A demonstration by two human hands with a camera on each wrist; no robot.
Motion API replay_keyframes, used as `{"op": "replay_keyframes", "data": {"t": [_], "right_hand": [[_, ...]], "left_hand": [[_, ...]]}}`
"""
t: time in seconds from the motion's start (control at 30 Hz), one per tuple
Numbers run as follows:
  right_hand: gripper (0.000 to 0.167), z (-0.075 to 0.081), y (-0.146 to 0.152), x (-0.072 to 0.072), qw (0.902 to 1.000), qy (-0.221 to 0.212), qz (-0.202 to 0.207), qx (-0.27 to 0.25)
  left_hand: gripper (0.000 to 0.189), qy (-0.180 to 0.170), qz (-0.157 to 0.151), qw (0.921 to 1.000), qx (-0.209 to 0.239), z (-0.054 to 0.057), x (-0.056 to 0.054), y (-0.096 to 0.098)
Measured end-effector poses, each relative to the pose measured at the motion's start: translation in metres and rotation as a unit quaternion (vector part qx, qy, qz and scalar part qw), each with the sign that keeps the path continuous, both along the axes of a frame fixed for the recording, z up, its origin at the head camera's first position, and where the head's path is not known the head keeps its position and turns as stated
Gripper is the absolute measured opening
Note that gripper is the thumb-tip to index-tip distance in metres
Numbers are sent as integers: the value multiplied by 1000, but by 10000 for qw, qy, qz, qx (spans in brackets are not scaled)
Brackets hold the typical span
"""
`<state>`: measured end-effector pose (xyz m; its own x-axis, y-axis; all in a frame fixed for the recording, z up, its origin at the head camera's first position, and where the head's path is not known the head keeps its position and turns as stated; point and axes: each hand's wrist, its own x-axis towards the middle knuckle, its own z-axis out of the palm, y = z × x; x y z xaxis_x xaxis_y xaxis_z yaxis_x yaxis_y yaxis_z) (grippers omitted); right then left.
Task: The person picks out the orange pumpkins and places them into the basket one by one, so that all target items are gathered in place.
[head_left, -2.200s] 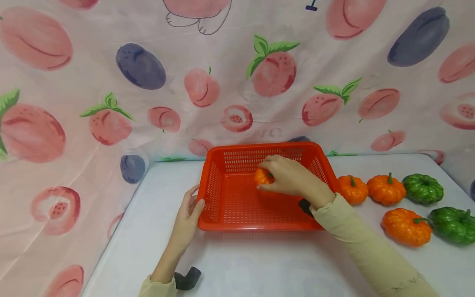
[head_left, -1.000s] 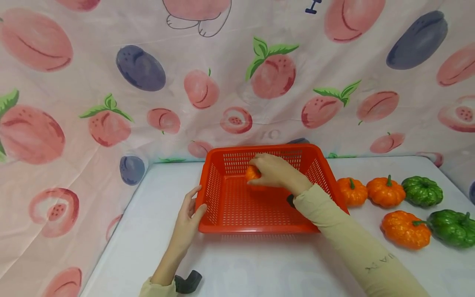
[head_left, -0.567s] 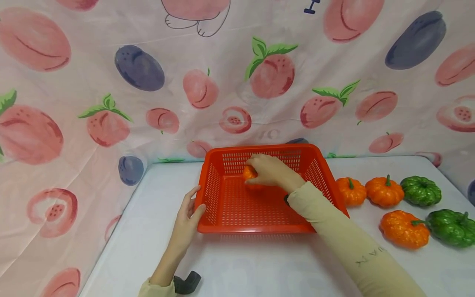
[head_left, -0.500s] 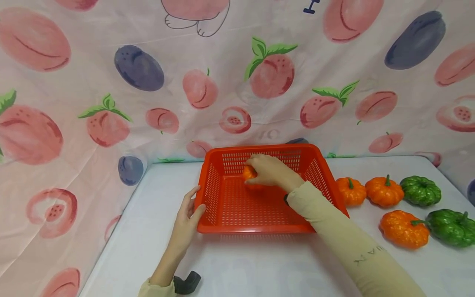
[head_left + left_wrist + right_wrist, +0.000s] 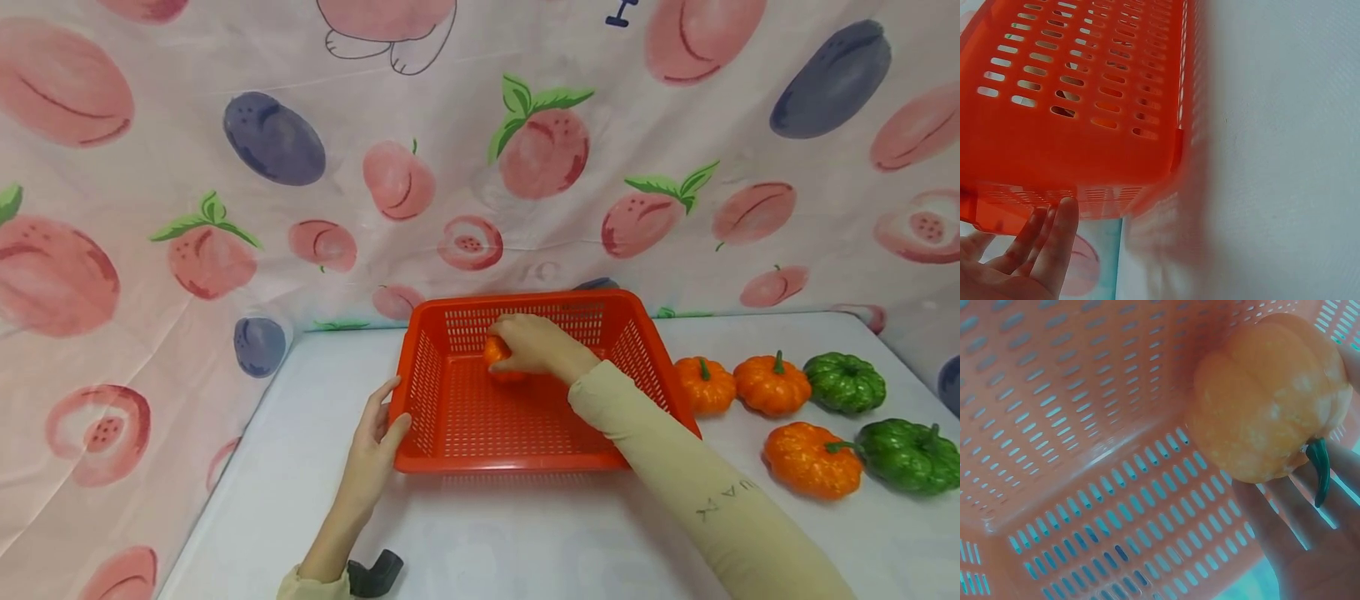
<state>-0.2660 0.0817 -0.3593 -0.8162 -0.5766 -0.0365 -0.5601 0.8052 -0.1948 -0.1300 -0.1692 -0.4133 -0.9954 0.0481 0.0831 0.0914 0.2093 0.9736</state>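
A small orange pumpkin (image 5: 497,354) with a green stem is in my right hand (image 5: 528,343), inside the red slotted basket (image 5: 517,463). In the right wrist view, my fingers (image 5: 1291,515) lie under and beside the pumpkin (image 5: 1266,394), close over the basket floor; the thumb side is partly cut off at the frame's right edge. My left hand (image 5: 375,437) holds the basket's left end, thumb at the rim. The left wrist view has its fingers (image 5: 1057,244) against the outer end wall of the basket (image 5: 1072,150).
Right of the basket on the white table (image 5: 517,533) lie three orange pumpkins (image 5: 812,461) and two green ones (image 5: 910,456). A dark elbow-shaped piece (image 5: 375,573) is by my left sleeve. A fruit-printed cloth (image 5: 465,125) hangs behind.
My right hand has moved left within the basket, still holding the orange pumpkin, and has barely shifted over the last half second. The left hand stays at the basket's left end.
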Motion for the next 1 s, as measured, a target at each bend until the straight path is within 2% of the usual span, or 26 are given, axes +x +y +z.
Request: {"op": "replay_keyframes", "data": {"t": [0.53,0.77,1.0], "right_hand": [[46,-8,-3,-2,9992,100,202,331],[56,-9,-3,-1,9980,184,294,523],[61,-8,-4,-2,9979,167,366,503]], "left_hand": [[53,5,-76,9999,68,-1,0,0],[53,58,-91,9999,87,-1,0,0],[53,79,-77,9999,93,-2,-1,-1]]}}
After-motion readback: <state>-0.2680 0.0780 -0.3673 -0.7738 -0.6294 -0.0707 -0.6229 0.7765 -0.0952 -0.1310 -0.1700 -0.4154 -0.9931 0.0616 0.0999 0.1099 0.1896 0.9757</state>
